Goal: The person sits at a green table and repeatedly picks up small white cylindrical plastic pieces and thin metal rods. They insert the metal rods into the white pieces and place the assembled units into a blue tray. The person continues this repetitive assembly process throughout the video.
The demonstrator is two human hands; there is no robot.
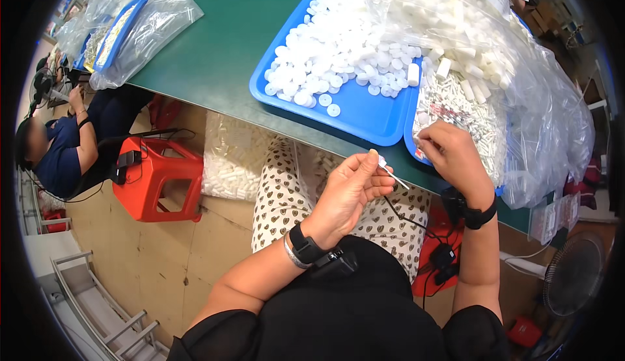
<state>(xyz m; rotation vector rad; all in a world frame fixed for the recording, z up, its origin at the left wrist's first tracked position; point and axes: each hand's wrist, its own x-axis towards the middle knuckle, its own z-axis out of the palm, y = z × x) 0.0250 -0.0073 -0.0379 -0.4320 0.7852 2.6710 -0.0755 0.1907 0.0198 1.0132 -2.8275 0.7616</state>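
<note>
My left hand (344, 197) is in front of the table edge, above my lap. Its thumb and fingers pinch a small white plastic piece with a thin stem (397, 178) that points down to the right. My right hand (454, 159) hangs over the near edge of a blue tray of small white pins (478, 119), some with reddish parts. Its fingers are curled together, and what they hold, if anything, is hidden. Left of that, a blue tray (374, 125) carries a heap of translucent white discs (333, 110). A white cylinder (413, 74) rests at its right rim.
A clear bag of white cylinders (449, 19) leans over both trays on the green table (215, 55). A bagged blue tray (120, 32) lies far left. A co-worker (65, 139) sits beyond a red stool (153, 182). A fan (573, 273) stands at right.
</note>
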